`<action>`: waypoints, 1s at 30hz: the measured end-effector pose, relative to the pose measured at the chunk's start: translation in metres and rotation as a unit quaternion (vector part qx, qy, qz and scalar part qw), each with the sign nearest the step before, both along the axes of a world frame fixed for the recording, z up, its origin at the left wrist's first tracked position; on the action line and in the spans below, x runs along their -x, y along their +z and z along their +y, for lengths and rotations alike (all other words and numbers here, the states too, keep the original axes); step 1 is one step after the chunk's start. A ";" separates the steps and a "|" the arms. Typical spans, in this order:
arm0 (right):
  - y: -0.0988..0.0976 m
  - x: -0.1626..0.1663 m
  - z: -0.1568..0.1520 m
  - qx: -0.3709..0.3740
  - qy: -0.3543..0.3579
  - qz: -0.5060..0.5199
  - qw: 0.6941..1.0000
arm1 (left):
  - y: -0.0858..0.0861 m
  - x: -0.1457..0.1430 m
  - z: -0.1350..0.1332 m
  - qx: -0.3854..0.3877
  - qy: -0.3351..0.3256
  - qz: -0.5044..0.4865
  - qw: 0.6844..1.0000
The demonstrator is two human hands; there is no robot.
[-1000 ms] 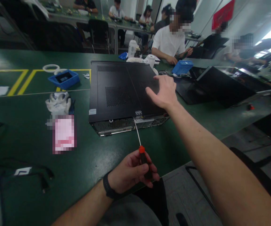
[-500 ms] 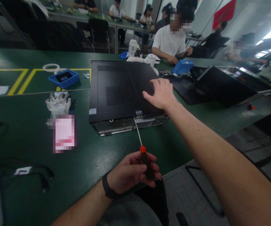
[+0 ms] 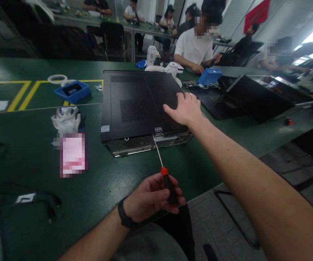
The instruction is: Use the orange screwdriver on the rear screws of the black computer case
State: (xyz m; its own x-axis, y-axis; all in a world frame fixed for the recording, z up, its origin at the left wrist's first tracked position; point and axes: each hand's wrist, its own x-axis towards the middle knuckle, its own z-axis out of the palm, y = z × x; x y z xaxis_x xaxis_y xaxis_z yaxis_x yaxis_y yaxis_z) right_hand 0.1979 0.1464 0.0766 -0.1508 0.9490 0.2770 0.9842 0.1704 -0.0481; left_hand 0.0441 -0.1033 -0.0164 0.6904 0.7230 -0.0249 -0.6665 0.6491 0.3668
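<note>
A black desktop computer case (image 3: pixel 134 105) lies flat on the green table (image 3: pixel 31 152), its rear panel facing me. My left hand (image 3: pixel 152 197) is closed round the black and orange handle of a screwdriver (image 3: pixel 164 172), whose thin shaft points up to the rear edge of the case. My right hand (image 3: pixel 185 108) rests palm down on the case's top panel near its right edge, fingers spread.
White gloves (image 3: pixel 65 119) and a pink item lie left of the case. A blue tray (image 3: pixel 71 90) and white tape rings sit further back. Other open computer cases (image 3: pixel 256 96) and a blue bin (image 3: pixel 210 76) stand to the right. Several people sit across the tables. Black cables lie at lower left.
My right hand has come down from above the case and now lies flat on its top panel. The left hand and screwdriver have barely moved.
</note>
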 end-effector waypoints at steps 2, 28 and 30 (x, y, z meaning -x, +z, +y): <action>-0.002 -0.001 0.003 0.015 -0.009 0.015 1.000 | 0.000 0.000 0.000 0.000 0.003 0.001 1.000; -0.001 -0.001 0.003 0.059 -0.050 0.044 0.996 | 0.002 0.002 0.001 -0.013 -0.003 -0.011 1.000; -0.002 -0.001 0.003 0.054 -0.050 0.044 0.996 | 0.001 0.001 0.001 -0.015 -0.001 -0.004 1.000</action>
